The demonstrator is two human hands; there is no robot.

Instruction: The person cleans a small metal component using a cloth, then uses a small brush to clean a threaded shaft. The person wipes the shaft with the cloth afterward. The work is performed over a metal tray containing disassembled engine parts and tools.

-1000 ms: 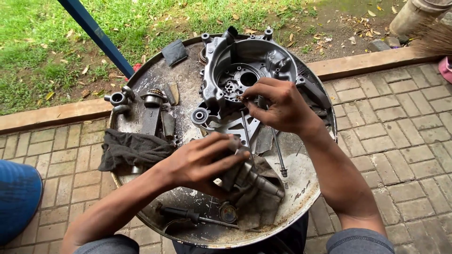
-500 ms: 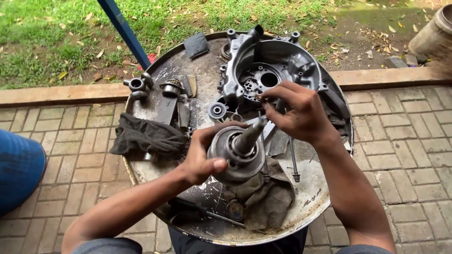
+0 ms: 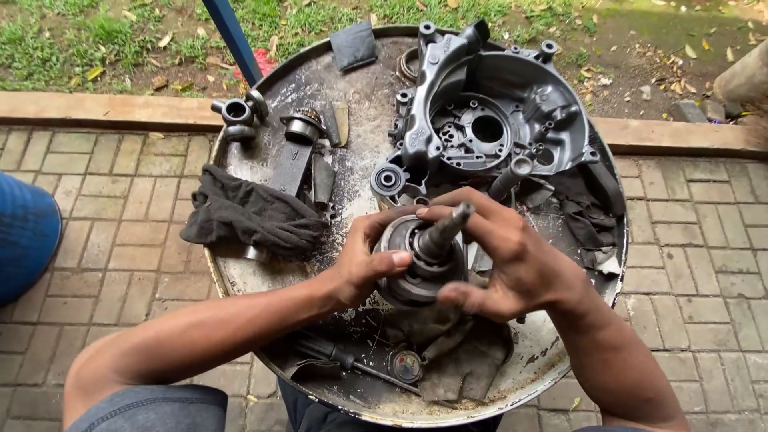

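Observation:
Both hands hold a round metal crankshaft assembly (image 3: 418, 260) with a grey shaft pointing up toward me, above a round metal tray (image 3: 320, 80). My left hand (image 3: 364, 264) grips its left side, thumb across the rim. My right hand (image 3: 508, 256) wraps the right side, fingers arched over the shaft tip. Behind them lies a dark engine crankcase half (image 3: 488, 120) with a round central opening.
A black rag (image 3: 252, 212) lies at the tray's left, another rag (image 3: 464, 360) at the front. Small metal parts (image 3: 236, 112), a connecting rod (image 3: 294, 152) and a screwdriver (image 3: 344, 360) sit on the tray. A blue pole (image 3: 232, 36), paving bricks and grass surround it.
My left hand lifted the crankshaft assembly off the front rag. My right hand left the crankcase and came to grip the assembly too. The view shifted closer.

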